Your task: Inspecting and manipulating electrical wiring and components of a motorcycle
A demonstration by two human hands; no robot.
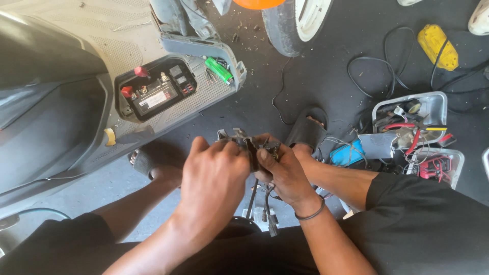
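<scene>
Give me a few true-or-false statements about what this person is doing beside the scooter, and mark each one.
1. Both hands, left hand and right hand, grip one small dark part with wires. True.
2. The battery sits in an open bay in the scooter floor. True.
3. The green lighter lies in the tool tray. False: it lies on the scooter floor, near the battery bay.
4. The right wrist bears a dark band. True.
5. The yellow thing lies on the scooter floor. False: it lies on the ground, far right, among black cables.
6. The left hand holds a screwdriver. False: no screwdriver shows in either hand.
</scene>
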